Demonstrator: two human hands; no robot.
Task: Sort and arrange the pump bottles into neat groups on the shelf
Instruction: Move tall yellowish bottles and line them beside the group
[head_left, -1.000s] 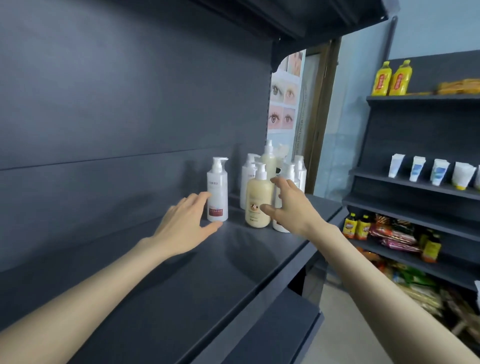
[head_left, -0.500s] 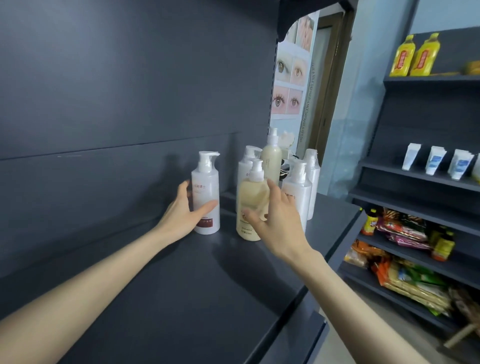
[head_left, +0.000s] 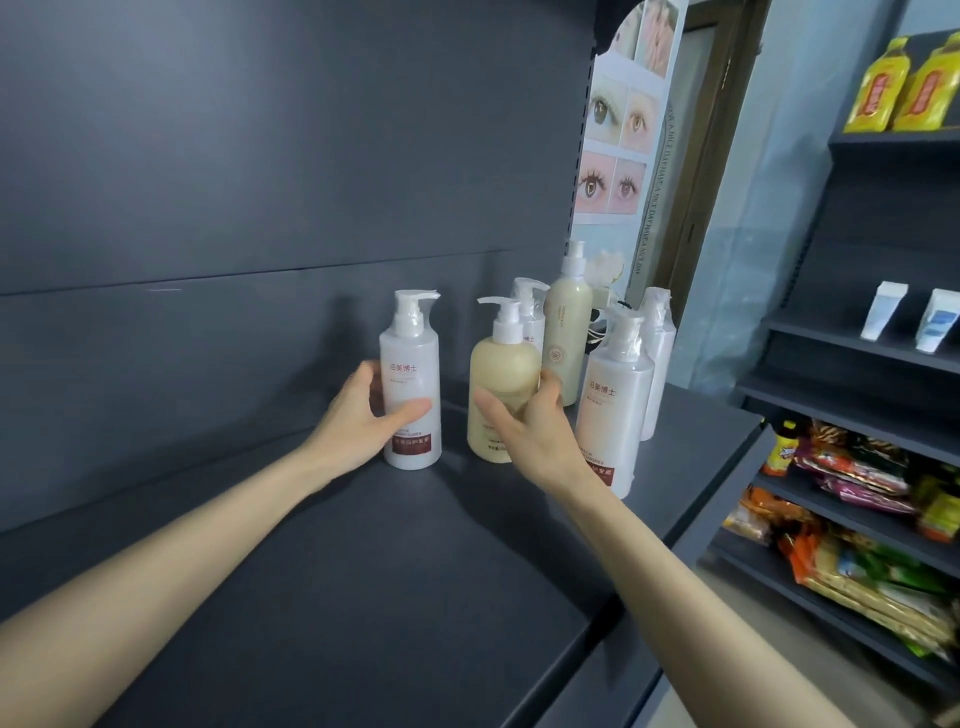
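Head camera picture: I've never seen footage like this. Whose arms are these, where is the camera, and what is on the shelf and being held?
No machine here: a camera worn on a person's head looks forward and down, so the two bare arms are the wearer's own. The left hand grips a white pump bottle with a red label; the right hand grips a rounder cream pump bottle. Both stand on the dark shelf. Behind and to the right stand a tall beige bottle and more white bottles.
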